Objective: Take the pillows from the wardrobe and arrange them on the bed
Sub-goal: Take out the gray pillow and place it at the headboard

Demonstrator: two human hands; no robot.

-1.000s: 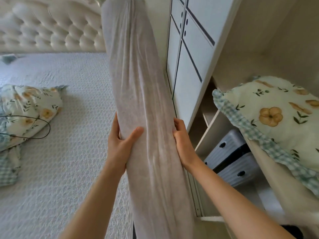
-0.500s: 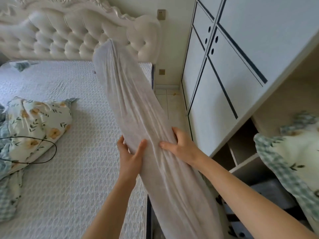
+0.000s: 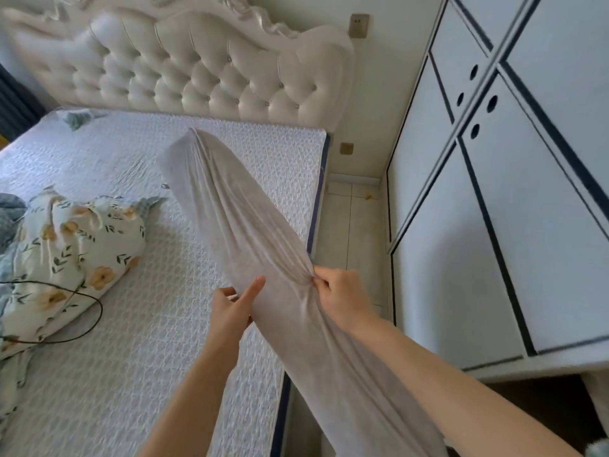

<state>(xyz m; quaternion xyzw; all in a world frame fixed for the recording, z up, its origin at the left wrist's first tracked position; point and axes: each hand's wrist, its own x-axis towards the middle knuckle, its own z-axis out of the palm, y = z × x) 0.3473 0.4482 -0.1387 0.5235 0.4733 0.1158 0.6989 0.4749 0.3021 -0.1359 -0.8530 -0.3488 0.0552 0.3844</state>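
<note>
A long grey bolster pillow (image 3: 250,232) slants over the right side of the bed (image 3: 131,374), its far end low above the quilted mattress. My right hand (image 3: 342,298) pinches a fold of its cover near the middle. My left hand (image 3: 232,308) holds its left flank, thumb on top. A floral pillow (image 3: 66,255) with yellow flowers lies on the bed's left part. The wardrobe (image 3: 514,206) with white doors stands on the right.
A tufted cream headboard (image 3: 184,67) closes the bed's far end. A thin black cable (image 3: 82,311) loops across the floral pillow. A narrow strip of tiled floor (image 3: 352,225) runs between bed and wardrobe. A dark open compartment (image 3: 543,413) shows at lower right.
The bolster has swung down from upright to slanting low over the bed. The view turned away from the open wardrobe shelf, and my right hand went from flat support to pinching the cover.
</note>
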